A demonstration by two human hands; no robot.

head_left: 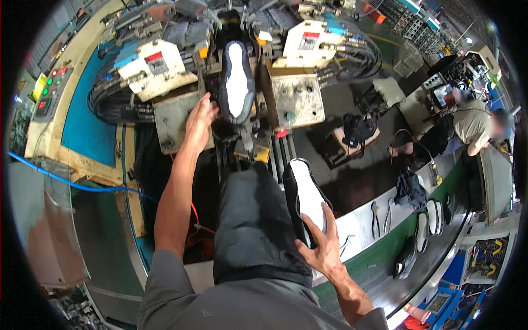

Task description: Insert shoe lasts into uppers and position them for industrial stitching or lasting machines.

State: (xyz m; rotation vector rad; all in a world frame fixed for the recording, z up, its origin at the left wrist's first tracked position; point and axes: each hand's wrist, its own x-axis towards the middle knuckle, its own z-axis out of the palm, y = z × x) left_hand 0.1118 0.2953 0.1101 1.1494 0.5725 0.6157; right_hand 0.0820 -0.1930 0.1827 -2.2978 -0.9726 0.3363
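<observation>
Head view: our right hand (320,243) is gripping a shoe (308,192), left hand (201,120) open by the machine's edge (170,142); loose fingers could drop it.

Left hand (202,114) forward, right (323,246) nearer

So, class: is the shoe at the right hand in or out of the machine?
Out: the near shoe, touched by the right hand, is beside the trousers; the far shoe sits between the machine's side units.
</observation>
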